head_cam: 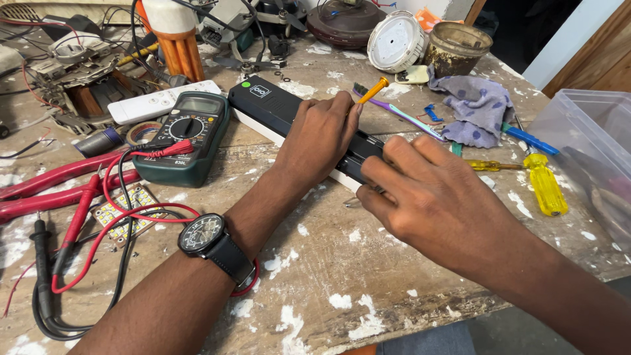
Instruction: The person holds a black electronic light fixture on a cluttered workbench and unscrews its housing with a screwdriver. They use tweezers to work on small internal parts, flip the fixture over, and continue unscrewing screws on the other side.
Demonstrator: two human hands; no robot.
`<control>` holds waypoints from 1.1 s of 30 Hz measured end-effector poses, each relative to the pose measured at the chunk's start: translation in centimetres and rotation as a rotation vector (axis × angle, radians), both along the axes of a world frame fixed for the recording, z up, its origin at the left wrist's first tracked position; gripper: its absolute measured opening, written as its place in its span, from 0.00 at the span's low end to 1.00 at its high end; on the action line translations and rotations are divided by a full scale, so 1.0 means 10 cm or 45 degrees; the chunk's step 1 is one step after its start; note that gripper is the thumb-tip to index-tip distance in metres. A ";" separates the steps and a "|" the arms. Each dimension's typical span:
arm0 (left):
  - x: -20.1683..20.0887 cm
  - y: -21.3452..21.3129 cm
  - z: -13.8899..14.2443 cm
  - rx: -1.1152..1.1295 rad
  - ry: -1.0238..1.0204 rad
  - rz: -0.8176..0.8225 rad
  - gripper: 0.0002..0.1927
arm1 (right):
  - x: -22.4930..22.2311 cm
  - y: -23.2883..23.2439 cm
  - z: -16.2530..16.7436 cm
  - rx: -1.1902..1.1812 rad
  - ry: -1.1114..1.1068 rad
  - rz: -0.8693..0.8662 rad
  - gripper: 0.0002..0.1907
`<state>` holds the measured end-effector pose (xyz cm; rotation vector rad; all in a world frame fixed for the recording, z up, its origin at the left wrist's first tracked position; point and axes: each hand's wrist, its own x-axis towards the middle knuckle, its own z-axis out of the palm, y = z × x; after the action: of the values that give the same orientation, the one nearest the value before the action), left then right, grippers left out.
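Paint-spattered wooden tabletop (342, 276) carries a long black device (282, 112) lying slantwise, its near end hidden under the right hand (434, 197), whose fingers curl down onto it. Just beyond, the left hand (322, 135) rests on the device's middle, fingers closed around an orange screwdriver (373, 90) whose tip cannot be seen; farther left sits a green multimeter (187, 135).

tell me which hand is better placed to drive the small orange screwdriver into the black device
Left: the left hand already grips the orange screwdriver over the black device; the right hand steadies its end.
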<state>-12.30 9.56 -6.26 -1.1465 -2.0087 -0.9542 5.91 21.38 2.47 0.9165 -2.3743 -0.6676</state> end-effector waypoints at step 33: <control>0.01 0.01 0.01 -0.073 -0.043 0.026 0.13 | 0.14 0.54 -0.34 -0.771 0.014 -0.042 0.16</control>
<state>-12.24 9.61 -6.17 -1.1457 -2.0825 -0.9168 7.30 26.83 -0.91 0.5998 -2.3676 0.0522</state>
